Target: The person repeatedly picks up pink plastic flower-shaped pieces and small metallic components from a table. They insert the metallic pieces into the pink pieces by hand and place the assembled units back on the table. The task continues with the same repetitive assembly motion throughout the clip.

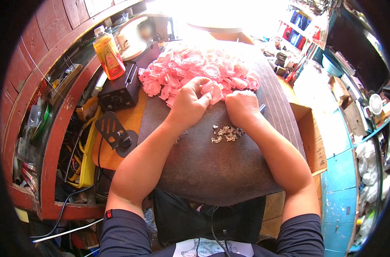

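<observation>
My left hand [189,102] pinches a pink plastic piece [213,91] between thumb and fingers, just in front of a big heap of similar pink plastic pieces [177,70]. Close on its right, my right hand [243,107] is closed in a fist, knuckles up. The short end of a dark, bluish stick-like tool [262,108] shows at the outer side of this fist; the rest is hidden. Small shiny metal parts [227,133] lie in a loose cluster on the dark mat [212,171], below my right hand.
Left of the mat stand a black box-shaped device [118,92], an orange drink bottle [109,53] and a black metal stand [118,135]. A yellow bin [88,162] sits lower left. An open cardboard box [312,137] adjoins the mat's right edge.
</observation>
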Motion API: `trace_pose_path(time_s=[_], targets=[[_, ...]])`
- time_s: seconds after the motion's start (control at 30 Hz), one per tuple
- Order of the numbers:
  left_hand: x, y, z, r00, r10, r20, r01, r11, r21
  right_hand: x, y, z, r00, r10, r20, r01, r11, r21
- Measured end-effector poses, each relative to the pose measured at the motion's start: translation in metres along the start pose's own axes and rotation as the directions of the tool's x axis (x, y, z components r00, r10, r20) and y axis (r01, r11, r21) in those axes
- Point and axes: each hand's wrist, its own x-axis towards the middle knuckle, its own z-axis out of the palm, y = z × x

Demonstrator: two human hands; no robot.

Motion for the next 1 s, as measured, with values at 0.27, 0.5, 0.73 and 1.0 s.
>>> trace_pose_path(time_s=[0.27, 0.5, 0.73, 1.0], targets=[[-0.001, 0.01, -0.002, 0.998, -0.062, 0.03, 0.063, 0.998, -0.03, -0.002, 0.041, 0.011, 0.944, -0.106, -0.313, 0.192, 0.947, 0.257], [-0.001, -0.004, -0.005, 0.999, 0.039, 0.03, -0.043, 0.991, 0.125, -0.001, 0.04, 0.006, 0.937, -0.248, -0.245, 0.295, 0.938, 0.18], [0.001, -0.007, -0.003, 0.993, 0.113, 0.018, -0.114, 0.974, 0.196, 0.01, 0.023, 0.028, 0.957, -0.208, -0.204, 0.214, 0.977, 0.009], [-0.004, 0.006, -0.003, 0.997, -0.004, 0.071, -0.014, 0.969, 0.245, -0.006, 0.042, 0.002, 0.993, -0.052, -0.103, 0.097, -0.108, 0.989]])
